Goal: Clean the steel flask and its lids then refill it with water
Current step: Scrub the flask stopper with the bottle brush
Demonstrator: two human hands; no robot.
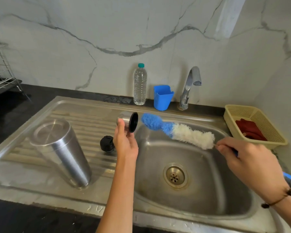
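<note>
**Brushing the cap lid over the sink**

The steel sink (233, 204) fills most of the view, set into a dark desk (5, 111). On its ribbed drainboard the steel flask (60, 152) stands upside down, with the base upward, well apart from both hands. It looks rigid and smooth, and probably slippery if it is wet, so I judge the best hold is around the middle of the body with the whole hand, not at the narrow rim.

The bottle brush (178, 130) points from the right toward the left, above the basin. Its blue and white bristles look soft and will bend easily; the thin handle is stiff. The right hand (252, 163) grips this handle just behind the bristles.

The left hand (124, 143) holds the steel cap lid (127, 121) by the fingertips, with the black open side turned toward the brush tip, which is just beside it but not yet inside. This lid seems light and smooth, so a firmer pinch on the steel wall may be needed during scrubbing.

The small black stopper lid (106, 143) lies on the drainboard, between the flask and the left hand.
</note>
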